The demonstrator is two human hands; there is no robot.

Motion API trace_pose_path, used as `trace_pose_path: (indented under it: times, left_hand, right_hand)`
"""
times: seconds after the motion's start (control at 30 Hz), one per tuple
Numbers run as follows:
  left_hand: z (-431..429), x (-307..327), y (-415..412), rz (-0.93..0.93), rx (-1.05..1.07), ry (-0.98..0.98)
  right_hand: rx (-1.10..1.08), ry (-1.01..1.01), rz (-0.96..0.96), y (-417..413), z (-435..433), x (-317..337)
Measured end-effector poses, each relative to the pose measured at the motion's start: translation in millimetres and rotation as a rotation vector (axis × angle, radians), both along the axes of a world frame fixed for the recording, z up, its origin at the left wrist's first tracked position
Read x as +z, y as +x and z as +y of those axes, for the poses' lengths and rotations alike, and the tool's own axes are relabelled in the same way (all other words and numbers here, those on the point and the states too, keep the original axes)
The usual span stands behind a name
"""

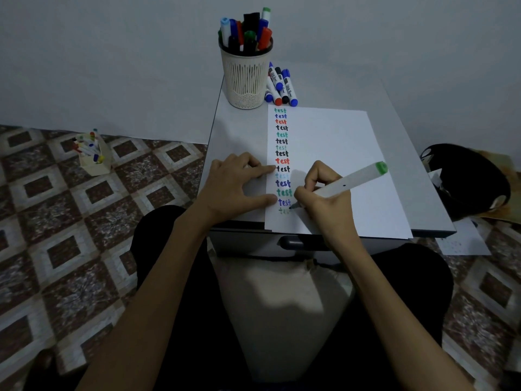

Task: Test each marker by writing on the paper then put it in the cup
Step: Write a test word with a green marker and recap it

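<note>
- One cup (245, 77) at the desk's (239, 131) far edge, about five loose markers (280, 86) beside it.
- Right hand (324, 204) grips a white, green-ended marker (352, 180), tip on the paper (338, 153); left hand (234, 187) presses flat.

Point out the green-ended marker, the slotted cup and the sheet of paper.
green-ended marker (352, 182), head view, middle of its white barrel.
slotted cup (245, 77), head view, its slotted wall.
sheet of paper (338, 136), head view, bare area right of the writing.
</note>
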State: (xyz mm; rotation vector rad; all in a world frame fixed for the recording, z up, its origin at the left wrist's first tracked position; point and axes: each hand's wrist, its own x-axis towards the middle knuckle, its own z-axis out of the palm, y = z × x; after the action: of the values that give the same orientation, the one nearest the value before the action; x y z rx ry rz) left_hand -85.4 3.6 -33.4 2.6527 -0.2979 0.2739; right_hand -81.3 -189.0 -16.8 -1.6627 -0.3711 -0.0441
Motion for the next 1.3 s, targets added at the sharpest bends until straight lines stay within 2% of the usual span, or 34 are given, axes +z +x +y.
trace_pose_path:
  times: [0.2,0.27,0.4,0.63,0.83,1.1,1.3]
  left_hand:
    - [0,-2,0,-0.016,-0.011,0.020]
    - [0,-2,1,-0.033,-0.024,0.004]
    - [0,-3,-1,-0.068,-0.084,-0.329]
    - [-2,4,-8,-0.077,-0.014,-0.707]
    - [-1,6,-8,-0.115,-0.006,-0.677]
    - [0,8,-10,-0.100,-0.075,-0.783]
    - [3,9,-11,-0.104,-0.060,-0.894]
  right_hand:
    - [0.068,-0.005,0.054,0,-1,2]
    - [0.042,0.049,0.089,1,-1,3]
    - [0.005,0.453,0.269,7,-5,5]
    - [0.177,0.645,0.386,13,-7,7]
    - [0.104,0.550,0.323,15,-6,11]
    - [0.134,0.437,0.314,14,2,12]
    - [0.145,0.507,0.361,12,16,20]
